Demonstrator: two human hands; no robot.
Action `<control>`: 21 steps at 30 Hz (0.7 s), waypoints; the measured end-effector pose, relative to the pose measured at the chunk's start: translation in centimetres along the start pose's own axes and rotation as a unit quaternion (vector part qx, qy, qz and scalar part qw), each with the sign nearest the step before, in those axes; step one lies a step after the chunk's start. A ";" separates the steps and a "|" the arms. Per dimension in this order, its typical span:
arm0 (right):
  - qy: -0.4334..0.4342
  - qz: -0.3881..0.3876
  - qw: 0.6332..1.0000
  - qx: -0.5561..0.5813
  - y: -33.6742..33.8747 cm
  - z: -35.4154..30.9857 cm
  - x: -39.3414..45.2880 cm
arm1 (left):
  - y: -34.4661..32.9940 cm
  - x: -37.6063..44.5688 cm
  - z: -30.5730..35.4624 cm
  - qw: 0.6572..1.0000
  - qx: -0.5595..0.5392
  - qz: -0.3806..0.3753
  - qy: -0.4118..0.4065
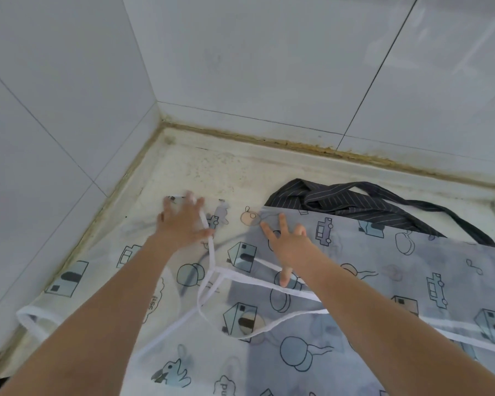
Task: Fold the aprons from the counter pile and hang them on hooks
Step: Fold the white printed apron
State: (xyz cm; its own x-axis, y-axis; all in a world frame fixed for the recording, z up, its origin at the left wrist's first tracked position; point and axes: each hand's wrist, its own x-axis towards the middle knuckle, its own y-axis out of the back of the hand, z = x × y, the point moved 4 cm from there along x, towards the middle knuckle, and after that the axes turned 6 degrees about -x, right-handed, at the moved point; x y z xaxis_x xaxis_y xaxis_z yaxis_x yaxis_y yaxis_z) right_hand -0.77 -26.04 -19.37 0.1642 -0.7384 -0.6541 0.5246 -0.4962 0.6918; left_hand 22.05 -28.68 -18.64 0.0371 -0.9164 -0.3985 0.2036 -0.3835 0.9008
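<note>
both palms flat on the printed apron

the translucent printed apron (312,324) lies spread over the pale counter (212,170), covering the lower half of the view from about 7 o'clock round to 3 o'clock. it carries cartoon houses, cars and blobs, and its right part looks greyer, as if doubled over itself. a white strap (212,264) runs across it near the centre, meeting the white edging there.

the left hand (183,221) rests at about 10 o'clock from the centre of the cloth, fingers spread and straight, pressing the fabric flat; the strap passes just under its thumb side. the right hand (286,244) lies near the centre, a little toward 1 o'clock, also with fingers splayed and straight on the cloth, thumb pointing back toward the person. neither hand grips anything.

a dark pinstriped apron (352,201) sits crumpled at 2 o'clock, partly under the printed apron's far edge.

white wall tiles (240,58) meet in a corner at 11 o'clock.
</note>
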 end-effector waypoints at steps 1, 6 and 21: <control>0.000 0.001 1.000 -0.013 0.2 0.1 -0.1 | 0.5 0.0 -1.4 1.000 0.013 0.015 0.023; 0.003 0.001 0.999 -0.049 1.0 -0.5 -0.7 | 2.3 -2.6 -5.2 0.989 0.127 0.014 0.078; 0.139 0.048 0.977 0.153 -4.8 -0.4 -12.7 | -3.4 -9.6 7.2 0.940 0.037 -0.112 -0.319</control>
State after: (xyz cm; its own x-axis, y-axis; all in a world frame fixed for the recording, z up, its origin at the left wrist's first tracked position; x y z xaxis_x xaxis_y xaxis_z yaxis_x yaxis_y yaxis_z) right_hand -5.09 -14.07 -14.50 0.4430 -0.6572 -0.6098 0.2288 -0.5748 0.7857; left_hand 13.98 -19.39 -16.59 -0.5975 -0.6846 -0.4174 0.0667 -0.5612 0.8250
